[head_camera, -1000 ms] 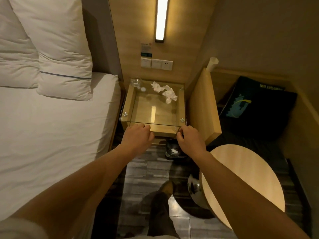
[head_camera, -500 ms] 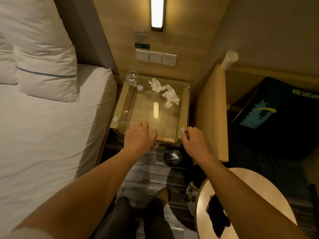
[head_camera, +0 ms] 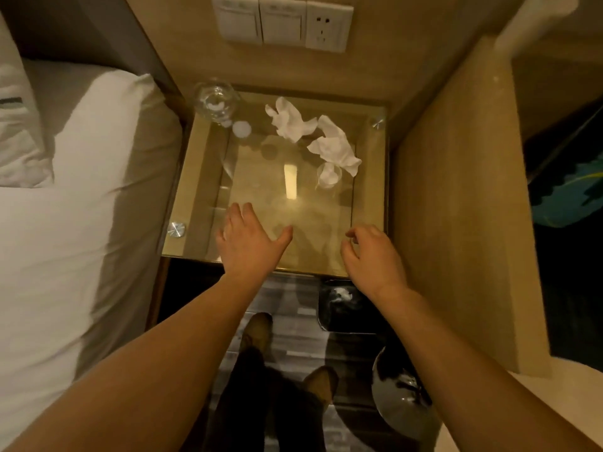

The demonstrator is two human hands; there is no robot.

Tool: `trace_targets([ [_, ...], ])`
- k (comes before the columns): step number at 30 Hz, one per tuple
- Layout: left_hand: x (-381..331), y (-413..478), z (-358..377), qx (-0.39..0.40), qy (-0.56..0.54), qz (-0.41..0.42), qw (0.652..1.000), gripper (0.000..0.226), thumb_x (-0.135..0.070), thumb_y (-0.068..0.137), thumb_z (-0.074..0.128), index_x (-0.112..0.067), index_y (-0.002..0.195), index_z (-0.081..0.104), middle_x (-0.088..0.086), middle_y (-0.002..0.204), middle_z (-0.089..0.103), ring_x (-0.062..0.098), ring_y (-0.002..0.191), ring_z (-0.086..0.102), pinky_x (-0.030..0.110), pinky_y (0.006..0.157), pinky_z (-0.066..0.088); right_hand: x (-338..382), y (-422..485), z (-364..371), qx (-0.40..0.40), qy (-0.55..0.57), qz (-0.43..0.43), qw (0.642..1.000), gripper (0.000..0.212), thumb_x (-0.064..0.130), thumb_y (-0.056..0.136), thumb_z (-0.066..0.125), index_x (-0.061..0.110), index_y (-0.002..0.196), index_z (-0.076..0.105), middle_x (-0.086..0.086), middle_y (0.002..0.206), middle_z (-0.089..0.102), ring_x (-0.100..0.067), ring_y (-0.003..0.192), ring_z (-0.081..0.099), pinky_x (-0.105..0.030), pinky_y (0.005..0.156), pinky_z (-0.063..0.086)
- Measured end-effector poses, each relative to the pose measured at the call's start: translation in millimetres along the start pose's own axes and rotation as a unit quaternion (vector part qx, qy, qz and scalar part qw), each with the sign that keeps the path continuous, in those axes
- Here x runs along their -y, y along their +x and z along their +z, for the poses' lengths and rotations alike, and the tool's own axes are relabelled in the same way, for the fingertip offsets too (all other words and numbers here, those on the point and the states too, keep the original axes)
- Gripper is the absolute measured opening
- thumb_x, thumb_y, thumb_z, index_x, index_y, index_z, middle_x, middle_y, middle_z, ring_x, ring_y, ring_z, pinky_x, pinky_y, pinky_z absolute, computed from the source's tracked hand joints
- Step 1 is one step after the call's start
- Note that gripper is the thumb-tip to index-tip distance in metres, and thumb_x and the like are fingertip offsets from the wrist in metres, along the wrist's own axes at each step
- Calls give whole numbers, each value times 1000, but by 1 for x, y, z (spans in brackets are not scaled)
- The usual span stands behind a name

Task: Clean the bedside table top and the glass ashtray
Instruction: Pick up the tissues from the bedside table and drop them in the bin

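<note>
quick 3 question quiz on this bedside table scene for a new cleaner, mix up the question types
1. True or false: the glass ashtray sits at the back left corner of the glass table top.
2. What lies at the back right of the top? A) crumpled tissues B) a phone C) a key card
3. Fill in: neither the left hand nor the right hand holds ____.
Key: 1 true; 2 A; 3 anything.

Wall switches (head_camera: 282, 21) and pillow (head_camera: 19, 141) partly out of view
</note>
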State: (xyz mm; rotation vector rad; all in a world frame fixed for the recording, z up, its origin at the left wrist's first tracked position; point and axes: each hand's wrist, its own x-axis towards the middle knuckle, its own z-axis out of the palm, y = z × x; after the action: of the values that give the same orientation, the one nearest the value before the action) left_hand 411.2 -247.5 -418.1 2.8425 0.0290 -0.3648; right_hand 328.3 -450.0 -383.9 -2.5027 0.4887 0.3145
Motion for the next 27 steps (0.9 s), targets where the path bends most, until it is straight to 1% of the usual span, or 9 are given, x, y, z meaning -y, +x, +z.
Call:
trace_targets([
  [3,16,32,30,25,6,-3,1000,116,-89,85,36,-11,165,9,15,175,7,28,162,2,59,126,7,-3,24,29,-9,11,6,1000,34,33,103,51,12,127,62,-6,122,63,-22,112,58,-43,93,53],
  [5,25,49,45,34,14,-3,999,120,-93,84,28,-11,166,0,14,176,-2,27,162,-6,58,127,1,-5,39,43,-23,30,9,999,36,34,101,54,12,128,62,-5,123,63,-22,114,59,-44,94,53],
  [7,30,59,58,31,28,0,999,121,-95,84,23,-10,166,-3,15,175,-6,27,162,-10,59,128,-2,-4,54,51,-34,58,26,997,39,37,100,57,14,132,59,-5,127,61,-21,116,59,-43,96,53],
  [10,33,61,69,4,41,7,999,119,-93,86,22,-8,166,-2,16,175,-6,28,162,-9,59,127,-4,0,78,54,-73,112,60,989,46,40,95,67,15,133,57,-4,126,61,-19,113,59,-40,95,53],
  [13,33,61,71,1,52,11,999,119,-93,87,21,-7,166,-1,18,175,-4,29,162,-8,60,127,-4,3,103,51,-124,163,88,975,55,46,87,74,16,130,57,1,122,60,-15,107,58,-36,91,54],
  [17,33,63,73,0,67,9,998,119,-93,86,19,-7,166,-1,19,175,-3,30,162,-8,62,127,-2,9,132,52,-157,218,104,958,72,50,78,81,19,136,53,0,129,58,-15,113,58,-33,93,53],
  [19,33,64,75,-5,69,6,998,119,-93,86,19,-7,165,0,19,175,-3,30,162,-8,62,127,-1,13,144,55,-166,227,95,955,70,47,74,85,19,131,56,-1,127,60,-16,112,60,-35,93,54],
  [22,33,65,77,-11,69,5,998,119,-93,87,21,-7,165,1,19,175,-1,29,162,-7,63,127,1,18,156,61,-178,251,86,948,60,39,71,88,17,120,62,-4,119,67,-18,106,65,-34,87,56],
  [27,33,65,79,-21,71,6,997,119,-93,87,23,-6,165,2,19,175,0,30,162,-6,63,127,2,17,156,63,-196,269,101,938,52,36,72,89,14,113,65,-3,113,70,-18,102,67,-21,79,51],
])
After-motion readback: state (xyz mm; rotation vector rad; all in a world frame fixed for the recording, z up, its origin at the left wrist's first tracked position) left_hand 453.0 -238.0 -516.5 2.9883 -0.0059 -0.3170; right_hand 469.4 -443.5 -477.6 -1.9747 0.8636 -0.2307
